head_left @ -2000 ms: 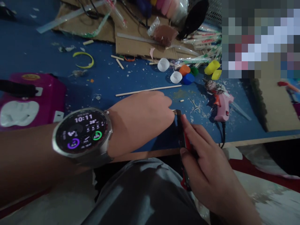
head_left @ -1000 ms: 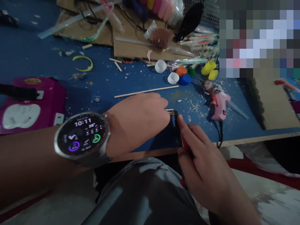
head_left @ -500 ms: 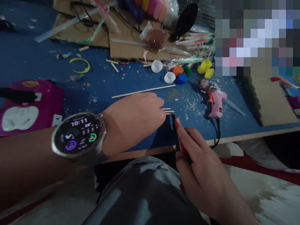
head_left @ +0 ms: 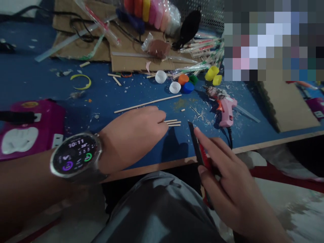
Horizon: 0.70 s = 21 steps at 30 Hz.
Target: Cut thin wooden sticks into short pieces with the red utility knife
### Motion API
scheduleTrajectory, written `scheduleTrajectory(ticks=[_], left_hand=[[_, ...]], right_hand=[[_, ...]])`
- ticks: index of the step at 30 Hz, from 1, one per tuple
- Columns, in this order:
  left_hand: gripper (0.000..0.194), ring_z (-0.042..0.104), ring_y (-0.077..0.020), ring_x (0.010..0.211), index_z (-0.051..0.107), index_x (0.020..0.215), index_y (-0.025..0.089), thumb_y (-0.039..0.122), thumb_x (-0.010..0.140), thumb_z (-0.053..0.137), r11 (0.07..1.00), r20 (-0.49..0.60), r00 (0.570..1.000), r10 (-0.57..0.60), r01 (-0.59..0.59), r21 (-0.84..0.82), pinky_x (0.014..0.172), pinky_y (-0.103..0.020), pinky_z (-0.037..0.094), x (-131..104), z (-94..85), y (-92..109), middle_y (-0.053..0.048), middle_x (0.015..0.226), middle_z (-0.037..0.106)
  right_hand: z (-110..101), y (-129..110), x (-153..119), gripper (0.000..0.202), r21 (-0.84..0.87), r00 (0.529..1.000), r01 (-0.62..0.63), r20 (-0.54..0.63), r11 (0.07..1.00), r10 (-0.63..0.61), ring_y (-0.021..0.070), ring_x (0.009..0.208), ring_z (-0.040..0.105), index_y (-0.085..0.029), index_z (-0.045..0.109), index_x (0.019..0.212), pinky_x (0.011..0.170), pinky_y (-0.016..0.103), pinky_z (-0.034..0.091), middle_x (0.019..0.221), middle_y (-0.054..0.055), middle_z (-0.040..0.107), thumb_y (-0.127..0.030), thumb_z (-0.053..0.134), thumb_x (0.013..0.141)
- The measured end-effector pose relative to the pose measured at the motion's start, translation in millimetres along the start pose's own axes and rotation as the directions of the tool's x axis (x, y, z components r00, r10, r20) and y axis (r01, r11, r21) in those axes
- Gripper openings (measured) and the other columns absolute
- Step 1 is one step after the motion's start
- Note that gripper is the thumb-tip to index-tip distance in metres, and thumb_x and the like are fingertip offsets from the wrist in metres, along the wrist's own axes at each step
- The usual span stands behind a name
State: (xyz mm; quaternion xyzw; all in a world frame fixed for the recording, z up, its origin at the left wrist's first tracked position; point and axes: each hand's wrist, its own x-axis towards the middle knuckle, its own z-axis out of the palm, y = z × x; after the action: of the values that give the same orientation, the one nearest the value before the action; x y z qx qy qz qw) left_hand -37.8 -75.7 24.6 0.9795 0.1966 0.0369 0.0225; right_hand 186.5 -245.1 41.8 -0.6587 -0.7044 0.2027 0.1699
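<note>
My left hand [head_left: 134,135], with a watch [head_left: 76,155] on its wrist, is closed round several thin wooden sticks [head_left: 174,123] whose ends poke out to the right, low over the blue table. In my right hand [head_left: 227,179] is a red and black cutter [head_left: 199,148], its dark blade pointing up and away, apart from the sticks. One long wooden stick [head_left: 148,103] lies on the table just beyond my left hand. A small cut piece [head_left: 183,110] lies near the stick ends.
A pink glue gun [head_left: 227,111] rests at the right, bottle caps [head_left: 183,80] behind. Cardboard [head_left: 141,62], wrapped sticks [head_left: 202,47] and coloured clay packs [head_left: 152,13] fill the back. A purple box [head_left: 45,125] stands left; the table's front edge [head_left: 162,166] is close.
The cutter in my right hand has moved right, away from the stick ends. My left hand has shifted slightly left with the sticks. The view has also shifted a little.
</note>
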Motion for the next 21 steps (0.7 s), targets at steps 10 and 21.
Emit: scheduleTrajectory(ticks=[10, 21], left_hand=[[0.027, 0.073, -0.0326, 0.092, 0.080, 0.103, 0.013, 0.012, 0.108, 0.054, 0.998, -0.191, 0.981, 0.047, -0.053, -0.029, 0.073, -0.048, 0.064, -7, 5.5, 0, -0.013, 0.102, 0.077], [0.028, 0.072, -0.0287, 0.106, 0.078, 0.111, 0.017, 0.011, 0.113, 0.051, 0.998, -0.200, 0.980, 0.007, -0.020, -0.067, 0.090, -0.044, 0.067, -15, 1.4, 4, -0.013, 0.112, 0.078]], right_hand=[[-3, 6, 9, 0.079, 0.114, 1.000, -0.009, 0.022, 0.993, 0.007, 0.0337, 0.142, 0.073, -0.031, 0.038, 0.181, 0.094, 0.043, 0.076, 0.167, 0.014, 0.065, -0.016, 0.056, 0.106], [4, -2, 9, 0.092, 0.085, 0.995, -0.100, 0.005, 0.991, 0.100, 0.0409, 0.131, 0.078, -0.040, 0.040, 0.183, 0.097, 0.058, 0.076, 0.143, 0.010, 0.079, -0.017, 0.061, 0.096]])
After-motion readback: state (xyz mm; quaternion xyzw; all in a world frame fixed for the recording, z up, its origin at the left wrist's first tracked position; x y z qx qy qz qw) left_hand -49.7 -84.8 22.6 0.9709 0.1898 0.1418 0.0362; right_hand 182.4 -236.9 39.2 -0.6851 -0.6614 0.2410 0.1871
